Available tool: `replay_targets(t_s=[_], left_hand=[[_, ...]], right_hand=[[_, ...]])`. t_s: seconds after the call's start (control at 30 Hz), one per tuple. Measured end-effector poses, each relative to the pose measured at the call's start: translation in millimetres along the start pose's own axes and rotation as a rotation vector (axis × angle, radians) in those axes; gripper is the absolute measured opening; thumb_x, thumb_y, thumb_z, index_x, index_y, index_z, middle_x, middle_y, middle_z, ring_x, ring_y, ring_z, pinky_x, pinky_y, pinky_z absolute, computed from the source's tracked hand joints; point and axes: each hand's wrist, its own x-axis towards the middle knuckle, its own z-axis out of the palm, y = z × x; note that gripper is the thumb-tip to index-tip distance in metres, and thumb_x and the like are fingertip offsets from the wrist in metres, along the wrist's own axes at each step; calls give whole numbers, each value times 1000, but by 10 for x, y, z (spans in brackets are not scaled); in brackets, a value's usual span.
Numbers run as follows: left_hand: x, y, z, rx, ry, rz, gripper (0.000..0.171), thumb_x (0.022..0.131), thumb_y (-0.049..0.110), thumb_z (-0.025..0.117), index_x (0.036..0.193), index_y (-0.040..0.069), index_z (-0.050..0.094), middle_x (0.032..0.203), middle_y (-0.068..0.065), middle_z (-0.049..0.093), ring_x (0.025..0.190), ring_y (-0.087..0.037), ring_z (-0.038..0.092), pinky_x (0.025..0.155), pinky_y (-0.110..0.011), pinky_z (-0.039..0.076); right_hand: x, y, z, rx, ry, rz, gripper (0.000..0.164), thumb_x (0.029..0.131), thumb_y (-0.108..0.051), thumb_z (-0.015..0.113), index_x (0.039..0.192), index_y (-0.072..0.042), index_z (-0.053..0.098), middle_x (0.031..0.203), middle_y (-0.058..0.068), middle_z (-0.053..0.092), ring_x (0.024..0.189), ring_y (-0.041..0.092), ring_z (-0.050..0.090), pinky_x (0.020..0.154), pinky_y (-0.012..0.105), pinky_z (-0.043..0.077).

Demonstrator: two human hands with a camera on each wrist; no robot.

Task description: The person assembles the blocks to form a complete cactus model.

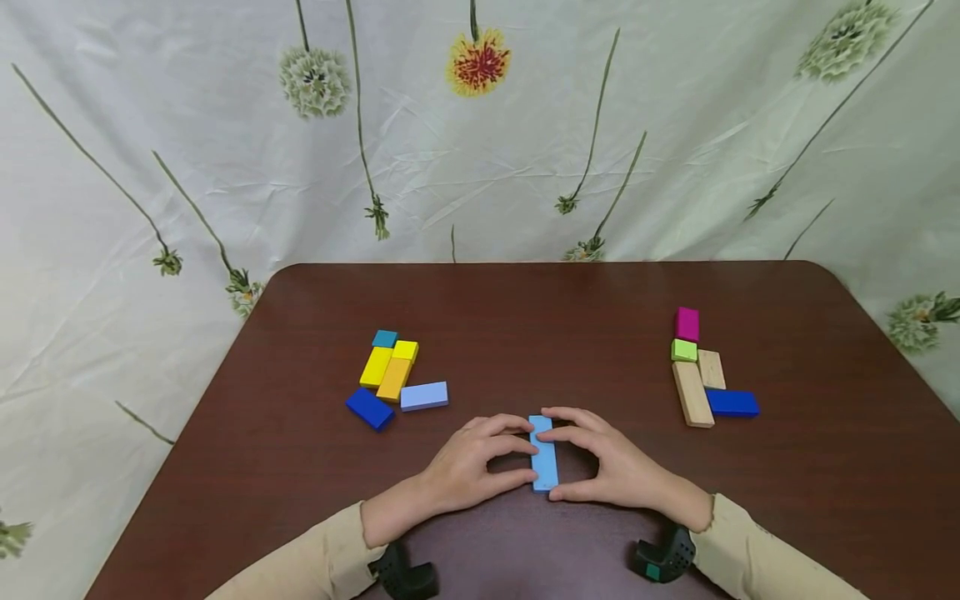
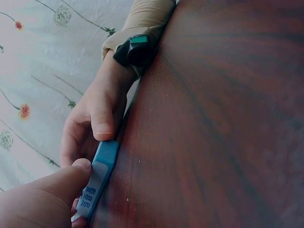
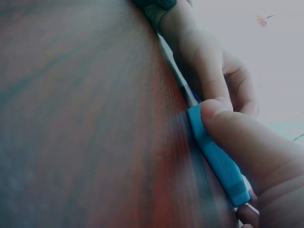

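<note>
A light blue block (image 1: 543, 458) lies lengthwise away from me near the middle of the table, between both hands. My left hand (image 1: 480, 462) holds it from the left side, thumb near its close end and fingers farther along. From the right, my right hand (image 1: 607, 462) grips it, thumb at the close end and fingers toward the far end. In the left wrist view, the side of the blue block (image 2: 97, 178) carries a pale label with dark printed characters. The right wrist view shows the right thumb against the blue block (image 3: 218, 156); some fingertips are hidden behind it.
At left on the brown table (image 1: 555, 333) lie yellow blocks (image 1: 377, 367), an orange block (image 1: 394, 379) and several blue blocks (image 1: 370, 408). At right are wooden blocks (image 1: 693, 394), a green block (image 1: 684, 350), a magenta block (image 1: 687, 323) and a dark blue block (image 1: 732, 403).
</note>
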Motion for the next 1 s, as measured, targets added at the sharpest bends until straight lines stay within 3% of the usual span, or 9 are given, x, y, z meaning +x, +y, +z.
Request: replay_targets(t_s=[0.47, 0.57, 0.77, 1.0], left_hand=[[8, 10, -10, 13, -7, 21, 28, 85, 37, 68, 107, 18, 70, 124, 2, 57, 112, -8, 53, 95, -36, 39], [8, 10, -6, 9, -5, 26, 27, 85, 37, 69, 106, 19, 71, 123, 3, 57, 112, -7, 53, 95, -36, 39], [7, 24, -6, 5, -11, 14, 26, 86, 37, 68, 106, 21, 71, 123, 3, 57, 112, -7, 53, 95, -38, 39], [7, 25, -4, 3, -3, 6, 25, 86, 37, 68, 106, 22, 71, 124, 4, 57, 113, -7, 53, 95, -38, 39]], right_hand=[[4, -6, -9, 12, 4, -6, 57, 75, -42, 77, 126, -24, 57, 141, 4, 41, 126, 20, 40, 93, 48, 41], [2, -14, -37, 28, -28, 11, 58, 76, -43, 76, 127, -24, 55, 142, 3, 39, 128, 21, 39, 93, 49, 41], [7, 8, -287, 105, -112, 119, 65, 76, -44, 76, 132, -24, 53, 148, -1, 33, 133, 19, 33, 97, 52, 37], [3, 157, -638, 93, -67, 165, 61, 77, -34, 78, 130, -13, 55, 138, 4, 47, 119, 15, 48, 94, 39, 43]])
